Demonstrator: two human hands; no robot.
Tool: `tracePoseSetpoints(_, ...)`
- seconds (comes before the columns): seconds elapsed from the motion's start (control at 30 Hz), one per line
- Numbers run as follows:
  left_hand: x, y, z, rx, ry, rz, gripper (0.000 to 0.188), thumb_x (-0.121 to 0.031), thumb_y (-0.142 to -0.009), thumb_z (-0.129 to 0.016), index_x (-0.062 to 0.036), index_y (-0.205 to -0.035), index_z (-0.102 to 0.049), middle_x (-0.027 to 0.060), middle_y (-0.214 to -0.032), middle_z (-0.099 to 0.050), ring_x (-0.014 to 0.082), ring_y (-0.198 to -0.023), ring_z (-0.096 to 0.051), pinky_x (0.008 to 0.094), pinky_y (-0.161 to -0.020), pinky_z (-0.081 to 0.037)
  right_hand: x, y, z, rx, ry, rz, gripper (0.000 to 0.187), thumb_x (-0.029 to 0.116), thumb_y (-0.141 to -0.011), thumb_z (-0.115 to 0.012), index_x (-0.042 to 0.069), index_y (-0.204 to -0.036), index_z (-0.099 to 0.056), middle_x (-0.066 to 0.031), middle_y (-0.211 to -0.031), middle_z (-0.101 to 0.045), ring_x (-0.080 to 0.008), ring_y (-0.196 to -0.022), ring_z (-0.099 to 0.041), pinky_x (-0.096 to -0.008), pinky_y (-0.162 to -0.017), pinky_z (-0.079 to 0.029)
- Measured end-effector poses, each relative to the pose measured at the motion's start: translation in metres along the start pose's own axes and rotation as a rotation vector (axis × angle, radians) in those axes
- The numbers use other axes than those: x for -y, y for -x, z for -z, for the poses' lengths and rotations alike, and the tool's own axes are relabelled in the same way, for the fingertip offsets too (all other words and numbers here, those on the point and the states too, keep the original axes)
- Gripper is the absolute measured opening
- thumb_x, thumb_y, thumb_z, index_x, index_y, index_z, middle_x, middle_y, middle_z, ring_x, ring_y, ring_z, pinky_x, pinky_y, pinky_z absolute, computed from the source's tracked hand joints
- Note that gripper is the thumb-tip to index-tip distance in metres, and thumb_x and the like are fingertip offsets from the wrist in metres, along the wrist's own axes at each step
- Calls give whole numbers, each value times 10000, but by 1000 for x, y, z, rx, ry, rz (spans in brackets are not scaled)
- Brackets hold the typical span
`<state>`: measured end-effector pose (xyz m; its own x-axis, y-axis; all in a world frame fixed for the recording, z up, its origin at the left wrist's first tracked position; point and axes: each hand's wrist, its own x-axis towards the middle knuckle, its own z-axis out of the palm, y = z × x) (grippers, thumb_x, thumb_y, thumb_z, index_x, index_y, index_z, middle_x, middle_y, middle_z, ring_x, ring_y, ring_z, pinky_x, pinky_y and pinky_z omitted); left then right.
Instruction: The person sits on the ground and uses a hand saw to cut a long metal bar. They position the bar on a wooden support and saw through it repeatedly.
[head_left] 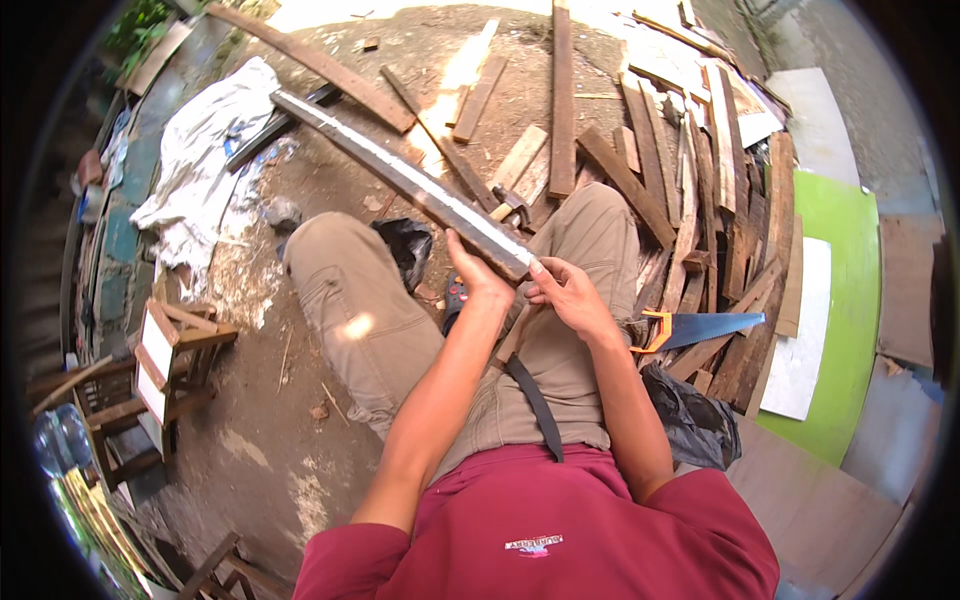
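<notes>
A long dark wooden beam with a pale, bright upper face slants from the far left down to my lap. Beneath its near end my left hand supports it, palm up, fingers mostly hidden by the wood. At the very tip my right hand grips the beam's end, thumb and fingers bent against it. Between my knees, just beyond the beam, a hammer lies with its head toward me. To the right of my right leg rests a handsaw with a blue blade and orange handle.
Stacked wood planks fill the ground at right, beside a green board and a white panel. A black plastic bag sits by my right hip. White cloth lies far left; a small wooden frame stands at left.
</notes>
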<state>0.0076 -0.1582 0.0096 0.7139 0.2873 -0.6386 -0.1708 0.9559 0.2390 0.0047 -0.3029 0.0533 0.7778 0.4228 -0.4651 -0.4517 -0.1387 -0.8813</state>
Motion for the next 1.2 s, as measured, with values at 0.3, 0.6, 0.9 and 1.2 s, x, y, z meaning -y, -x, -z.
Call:
tracePoseSetpoints(0.3,-9,12,15,-50,-62,81,681,-698,-968,-326,-101,-1183,-574,133,-909,-658,326,-795,-655,486,-706,-544,-78,-82,251,-983,411,267,428,295,-918,-734,-44,-1153,-618,-150,-991,-689,-239,-894,-690,-366,-823,-555)
tracePoseSetpoints(0.6,-24,-3,28,-131,-320,23,721,-775,-868,-535,-78,-1043,-594,108,-927,-654,266,-791,-660,432,-671,-562,-154,-161,285,-879,845,144,566,383,-867,-743,-29,-1216,-576,-252,-1143,-623,-388,-1084,-611,-459,-970,-475)
tracePoseSetpoints(0.9,2,-83,40,-221,-336,-34,702,-730,-901,-518,-65,-1110,-599,136,-939,-660,306,-815,-674,508,-692,-584,-121,-205,295,-805,1243,85,898,310,-813,-821,-67,-1459,-323,-306,-1447,-422,-438,-1375,-408,-486,-1142,-356)
tracePoseSetpoints(1.2,-48,-67,169,-596,-597,-136,684,-730,-933,-485,-82,-1072,-655,108,-829,-672,265,-713,-676,428,-660,-562,-149,-208,322,-744,1538,-188,767,333,-825,-808,41,-1428,-434,-166,-1407,-481,-343,-1292,-506,-554,-987,-421)
